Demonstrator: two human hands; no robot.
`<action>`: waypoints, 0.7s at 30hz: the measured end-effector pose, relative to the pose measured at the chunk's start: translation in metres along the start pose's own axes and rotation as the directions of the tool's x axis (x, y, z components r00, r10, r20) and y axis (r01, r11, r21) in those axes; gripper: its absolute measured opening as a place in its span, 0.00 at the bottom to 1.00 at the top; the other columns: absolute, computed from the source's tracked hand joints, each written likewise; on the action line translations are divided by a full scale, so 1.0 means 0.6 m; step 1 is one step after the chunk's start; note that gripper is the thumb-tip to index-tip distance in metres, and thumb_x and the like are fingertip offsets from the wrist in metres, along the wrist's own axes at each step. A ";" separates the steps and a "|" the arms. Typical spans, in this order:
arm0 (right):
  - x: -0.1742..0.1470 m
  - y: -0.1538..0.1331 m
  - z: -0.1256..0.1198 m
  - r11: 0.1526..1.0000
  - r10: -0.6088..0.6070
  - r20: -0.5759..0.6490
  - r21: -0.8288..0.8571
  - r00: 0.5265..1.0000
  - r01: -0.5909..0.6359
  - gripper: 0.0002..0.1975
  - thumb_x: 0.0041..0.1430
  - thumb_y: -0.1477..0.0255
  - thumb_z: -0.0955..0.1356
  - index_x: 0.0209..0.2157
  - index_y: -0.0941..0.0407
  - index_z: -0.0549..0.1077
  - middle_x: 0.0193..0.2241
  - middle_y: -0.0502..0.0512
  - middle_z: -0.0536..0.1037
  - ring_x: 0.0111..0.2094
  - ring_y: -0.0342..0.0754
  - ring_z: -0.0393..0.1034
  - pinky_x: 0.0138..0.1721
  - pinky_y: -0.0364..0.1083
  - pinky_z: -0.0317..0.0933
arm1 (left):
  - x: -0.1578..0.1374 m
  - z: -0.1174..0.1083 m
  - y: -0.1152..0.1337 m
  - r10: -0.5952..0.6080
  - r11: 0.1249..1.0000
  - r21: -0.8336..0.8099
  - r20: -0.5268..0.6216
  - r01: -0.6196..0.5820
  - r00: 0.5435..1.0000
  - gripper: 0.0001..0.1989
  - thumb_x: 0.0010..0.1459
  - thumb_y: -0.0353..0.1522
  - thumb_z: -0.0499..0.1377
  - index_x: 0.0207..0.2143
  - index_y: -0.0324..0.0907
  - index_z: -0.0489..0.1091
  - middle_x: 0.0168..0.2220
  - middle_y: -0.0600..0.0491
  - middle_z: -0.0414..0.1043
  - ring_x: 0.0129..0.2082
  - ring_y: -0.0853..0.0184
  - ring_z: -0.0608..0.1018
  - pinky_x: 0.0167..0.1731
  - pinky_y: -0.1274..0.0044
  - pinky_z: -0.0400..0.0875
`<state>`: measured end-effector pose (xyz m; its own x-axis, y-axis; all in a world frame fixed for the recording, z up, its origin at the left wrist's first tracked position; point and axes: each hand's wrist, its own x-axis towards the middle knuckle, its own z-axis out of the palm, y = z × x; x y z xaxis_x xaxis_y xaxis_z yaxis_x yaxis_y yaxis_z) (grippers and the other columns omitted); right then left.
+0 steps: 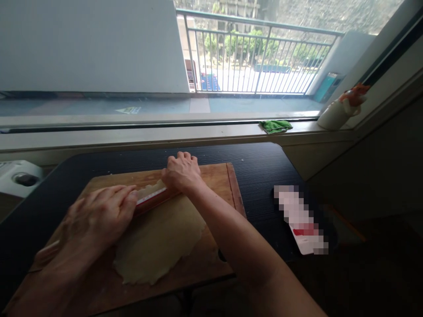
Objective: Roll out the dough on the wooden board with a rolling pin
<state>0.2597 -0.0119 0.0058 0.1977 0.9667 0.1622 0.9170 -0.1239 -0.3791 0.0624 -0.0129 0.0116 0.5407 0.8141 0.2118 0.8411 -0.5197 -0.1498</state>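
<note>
A wide sheet of rolled dough (161,242) with a ragged edge lies on a wooden cutting board (220,180). Across its far part runs a wooden rolling pin (153,202), slanted up to the right, with a red and white strip along it. My left hand (101,213) presses over the pin's left part, fingers together; a handle shows beyond the wrist. Near the pin's right end, my right hand (181,169) is curled over it, hiding that end. Some dough shows beyond the pin, between my hands.
The board rests on a dark table (261,171). A partly blurred pink and white package (300,220) lies at the right. Along the windowsill are a green cloth (276,126) and a pale pot (333,115). A white appliance (20,176) stands at the left.
</note>
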 end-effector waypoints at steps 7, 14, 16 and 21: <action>-0.011 -0.004 -0.015 1.000 0.018 0.067 0.023 0.998 -0.020 0.19 0.56 0.64 0.59 0.42 0.59 0.72 0.47 0.64 0.69 0.49 0.58 0.59 0.49 0.57 0.54 | 0.000 0.006 -0.003 0.010 0.999 0.051 0.051 -0.013 0.999 0.25 0.62 0.41 0.38 0.47 0.42 0.69 0.50 0.50 0.71 0.48 0.60 0.70 0.48 0.69 0.60; -0.071 0.001 -0.027 1.000 -0.019 0.100 0.017 0.995 0.017 0.23 0.58 0.59 0.57 0.45 0.59 0.70 0.50 0.66 0.68 0.53 0.60 0.55 0.51 0.59 0.51 | -0.073 0.008 0.024 0.079 0.997 0.007 -0.053 -0.079 0.995 0.28 0.62 0.43 0.36 0.55 0.41 0.63 0.53 0.47 0.67 0.52 0.56 0.67 0.52 0.65 0.57; -0.083 0.003 -0.022 0.998 -0.067 0.037 -0.003 0.997 0.067 0.23 0.59 0.58 0.56 0.44 0.58 0.71 0.50 0.65 0.68 0.54 0.59 0.54 0.52 0.58 0.51 | -0.089 0.008 0.031 0.087 0.996 0.013 -0.082 -0.086 0.993 0.30 0.62 0.44 0.37 0.58 0.39 0.59 0.55 0.45 0.64 0.53 0.54 0.66 0.53 0.64 0.55; -0.035 0.000 -0.004 0.996 -0.076 -0.084 -0.044 0.994 0.073 0.20 0.60 0.61 0.55 0.40 0.57 0.72 0.47 0.62 0.70 0.53 0.57 0.55 0.52 0.57 0.49 | -0.038 0.005 0.015 0.055 0.995 -0.087 -0.037 -0.058 0.998 0.30 0.60 0.46 0.38 0.55 0.39 0.63 0.54 0.44 0.65 0.54 0.51 0.64 0.54 0.61 0.52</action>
<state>0.2562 -0.0328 0.0049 0.1555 0.9513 0.2662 0.9433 -0.0630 -0.3260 0.0578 -0.0352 0.0027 0.5865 0.7738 0.2391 0.8060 -0.5869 -0.0775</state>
